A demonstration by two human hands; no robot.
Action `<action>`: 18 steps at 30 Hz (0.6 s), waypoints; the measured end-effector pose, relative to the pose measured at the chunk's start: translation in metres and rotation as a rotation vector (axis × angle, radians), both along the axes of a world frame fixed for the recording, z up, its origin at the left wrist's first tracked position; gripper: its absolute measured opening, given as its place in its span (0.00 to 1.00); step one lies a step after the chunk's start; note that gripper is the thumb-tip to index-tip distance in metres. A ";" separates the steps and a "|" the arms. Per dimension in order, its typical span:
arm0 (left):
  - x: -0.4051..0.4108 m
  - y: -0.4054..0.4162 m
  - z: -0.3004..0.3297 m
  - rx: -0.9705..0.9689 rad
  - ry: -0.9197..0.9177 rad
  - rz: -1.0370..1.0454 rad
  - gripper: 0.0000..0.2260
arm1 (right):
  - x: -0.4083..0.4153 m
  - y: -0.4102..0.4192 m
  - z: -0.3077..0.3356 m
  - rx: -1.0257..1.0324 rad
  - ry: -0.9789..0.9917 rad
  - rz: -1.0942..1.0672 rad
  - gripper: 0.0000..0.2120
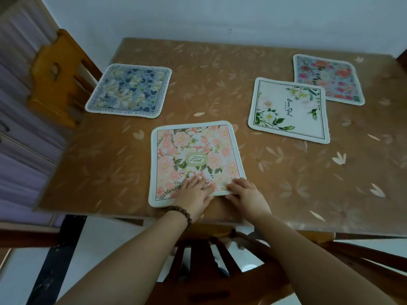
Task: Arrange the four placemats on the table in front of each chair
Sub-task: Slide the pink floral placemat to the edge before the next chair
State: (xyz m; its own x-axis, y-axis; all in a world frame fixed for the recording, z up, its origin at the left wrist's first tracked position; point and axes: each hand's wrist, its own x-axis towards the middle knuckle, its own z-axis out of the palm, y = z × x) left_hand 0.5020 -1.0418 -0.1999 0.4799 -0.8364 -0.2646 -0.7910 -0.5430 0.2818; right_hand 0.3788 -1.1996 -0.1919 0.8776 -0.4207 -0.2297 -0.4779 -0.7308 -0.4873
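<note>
Both hands, left hand (193, 190) and right hand (244, 194), rest open-fingered on the pink placemat (196, 159); slide it flat, square to the table (286, 172) edge beneath the wrists.

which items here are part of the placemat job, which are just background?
Job:
pink floral placemat, under left hand and right hand
blue floral placemat
white placemat
red floral placemat
table
light wooden chair
dark chair

Background:
bead bracelet
wall
</note>
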 end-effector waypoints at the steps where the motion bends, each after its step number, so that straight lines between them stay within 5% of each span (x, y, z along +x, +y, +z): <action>1: -0.004 0.001 0.001 0.012 0.000 -0.007 0.20 | -0.002 0.002 0.001 0.000 0.012 0.001 0.18; 18: 0.127 0.047 0.007 0.164 -0.027 -0.016 0.46 | 0.024 0.087 -0.012 -0.134 0.237 -0.293 0.49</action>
